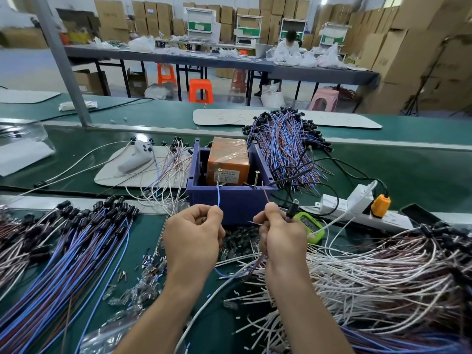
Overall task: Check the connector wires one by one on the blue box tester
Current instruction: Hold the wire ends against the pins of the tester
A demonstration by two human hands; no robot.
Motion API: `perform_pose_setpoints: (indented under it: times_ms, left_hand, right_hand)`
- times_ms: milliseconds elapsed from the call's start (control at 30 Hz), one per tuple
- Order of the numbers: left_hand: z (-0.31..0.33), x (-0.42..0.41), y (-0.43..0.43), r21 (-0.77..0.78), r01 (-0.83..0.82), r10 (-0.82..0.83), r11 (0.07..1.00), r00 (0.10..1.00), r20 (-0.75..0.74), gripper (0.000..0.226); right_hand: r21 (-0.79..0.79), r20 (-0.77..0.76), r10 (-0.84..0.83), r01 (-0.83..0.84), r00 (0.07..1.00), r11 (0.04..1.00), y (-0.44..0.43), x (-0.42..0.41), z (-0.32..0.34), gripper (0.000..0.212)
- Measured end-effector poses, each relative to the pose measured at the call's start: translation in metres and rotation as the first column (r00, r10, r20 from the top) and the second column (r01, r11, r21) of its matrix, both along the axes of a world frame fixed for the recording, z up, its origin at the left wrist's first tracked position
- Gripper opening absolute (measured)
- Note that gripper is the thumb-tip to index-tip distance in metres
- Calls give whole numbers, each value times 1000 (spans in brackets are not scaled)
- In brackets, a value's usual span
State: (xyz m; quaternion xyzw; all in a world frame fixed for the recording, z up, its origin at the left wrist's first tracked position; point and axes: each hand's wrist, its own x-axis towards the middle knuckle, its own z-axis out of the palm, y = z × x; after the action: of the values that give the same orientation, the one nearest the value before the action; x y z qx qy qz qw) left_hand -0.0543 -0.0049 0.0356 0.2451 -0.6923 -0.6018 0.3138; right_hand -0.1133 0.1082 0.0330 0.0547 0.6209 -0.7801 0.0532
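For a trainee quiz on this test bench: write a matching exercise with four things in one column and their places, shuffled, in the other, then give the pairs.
1 blue wire
2 brown wire
3 orange block
4 green digital gadget

A in the blue box
B pinched by the right hand
C beside the power strip
D pinched by the left hand

Pairs: 1-D, 2-B, 3-A, 4-C.

The label on the orange block is too small to read, and the left wire bundle runs past the edge.
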Motion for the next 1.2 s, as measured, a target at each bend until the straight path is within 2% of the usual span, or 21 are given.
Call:
perform_pose_setpoints:
  times_ms: [100,467,1200]
  left_hand:
    - [0,0,-1,10,4,-4,1000,1000,-9,30]
    - [-4,-2,-3,11,-5,5,1000,1000,-2,29]
    - [-4,-3,-5,22,8,-8,1000,1000,-9,27]
  right_hand:
    - [59,-28,39,-37,999,998,-4,-2,-1,44]
    - [94,-59,149,-143,987,985,1,-2,-2,50]
    - [74,-54,150,-145,987,987,8,2,-1,54]
